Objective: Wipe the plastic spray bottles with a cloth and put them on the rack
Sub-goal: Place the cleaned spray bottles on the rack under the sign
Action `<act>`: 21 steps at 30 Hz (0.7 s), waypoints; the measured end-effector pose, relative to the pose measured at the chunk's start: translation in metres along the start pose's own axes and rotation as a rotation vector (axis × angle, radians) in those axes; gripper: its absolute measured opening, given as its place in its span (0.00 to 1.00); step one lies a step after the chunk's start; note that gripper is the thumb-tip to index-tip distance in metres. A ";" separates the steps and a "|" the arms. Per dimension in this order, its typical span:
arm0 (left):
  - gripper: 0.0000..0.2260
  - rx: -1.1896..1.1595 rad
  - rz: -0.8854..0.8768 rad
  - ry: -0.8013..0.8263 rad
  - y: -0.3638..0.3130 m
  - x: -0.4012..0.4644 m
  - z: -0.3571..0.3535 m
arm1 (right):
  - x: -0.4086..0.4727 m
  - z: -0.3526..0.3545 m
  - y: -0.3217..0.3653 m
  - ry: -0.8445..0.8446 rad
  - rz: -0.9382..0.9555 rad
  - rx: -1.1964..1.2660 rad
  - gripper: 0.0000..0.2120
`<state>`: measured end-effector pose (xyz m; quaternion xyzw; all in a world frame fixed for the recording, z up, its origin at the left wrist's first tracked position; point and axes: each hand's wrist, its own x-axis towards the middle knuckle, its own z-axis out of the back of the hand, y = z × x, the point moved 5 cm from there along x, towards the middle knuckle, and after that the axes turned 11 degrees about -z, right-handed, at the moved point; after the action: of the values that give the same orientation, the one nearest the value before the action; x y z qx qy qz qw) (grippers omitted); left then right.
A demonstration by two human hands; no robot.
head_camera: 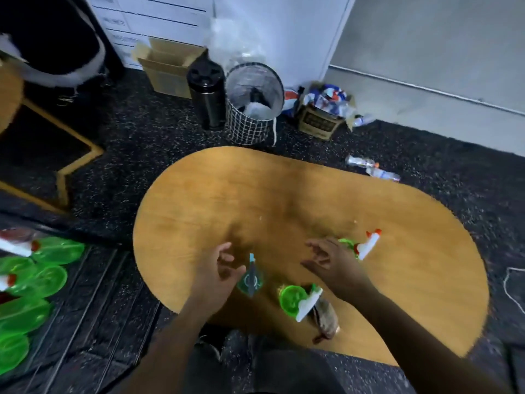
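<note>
Fingers [224,251] of left hand [216,273] loosely spread and slightly curled, holding nothing; fingers [315,247] of right hand [335,265] likewise splayed and bare. Both hovering above the wooden counter [255,194], palms turned inward toward each other.

Between the two hands, just right of the left palm: a small teal spray bottle [251,278], upright, long axis pointing almost straight up at the camera, blue nozzle on top. Nearest to the left hand, nearly touching its thumb side; likely the next pick for that hand, by closing around the body from the side.

Nearer the body, below the right wrist: a green spray bottle [292,300], upright or slightly tilted, white trigger head aimed down-right. Beside it, a brownish crumpled cloth [325,317] near the counter's near edge. Behind the right hand, partly hidden: another green bottle [366,245] with white-and-red trigger pointing up-right.

Far left, on a dark slatted rack [93,294]: several green bottles [34,280] lying on their sides.

No brand, label or writing readable; picture blurred.
</note>
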<state>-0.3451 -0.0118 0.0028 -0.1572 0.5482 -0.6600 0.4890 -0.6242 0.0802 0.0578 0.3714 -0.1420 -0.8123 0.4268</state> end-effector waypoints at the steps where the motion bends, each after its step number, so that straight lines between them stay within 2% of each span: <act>1: 0.31 0.017 0.024 0.006 0.003 0.001 -0.007 | -0.005 -0.001 -0.012 0.003 -0.027 -0.005 0.23; 4: 0.35 0.071 0.085 0.085 0.015 0.005 -0.028 | -0.020 -0.007 -0.050 -0.082 -0.182 -0.002 0.24; 6: 0.38 0.091 0.132 0.143 0.025 0.006 -0.038 | -0.029 -0.015 -0.072 -0.157 -0.289 -0.025 0.29; 8: 0.40 0.092 0.170 0.176 0.036 0.006 -0.045 | -0.035 -0.035 -0.089 -0.058 -0.412 -0.075 0.34; 11: 0.38 0.049 0.201 0.175 0.042 0.004 -0.052 | -0.041 -0.072 -0.101 0.232 -0.553 -0.045 0.32; 15: 0.34 -0.051 0.196 0.118 0.044 0.005 -0.058 | -0.030 -0.097 -0.115 0.255 -0.552 0.222 0.44; 17: 0.33 -0.118 0.207 0.087 0.042 0.006 -0.060 | -0.025 -0.103 -0.119 0.245 -0.527 0.319 0.44; 21: 0.31 -0.256 0.218 0.031 0.040 0.011 -0.059 | -0.023 -0.093 -0.097 0.254 -0.581 0.424 0.34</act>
<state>-0.3748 0.0163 -0.0565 -0.1476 0.6492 -0.5300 0.5252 -0.6054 0.1644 -0.0478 0.5739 -0.1417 -0.7995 0.1066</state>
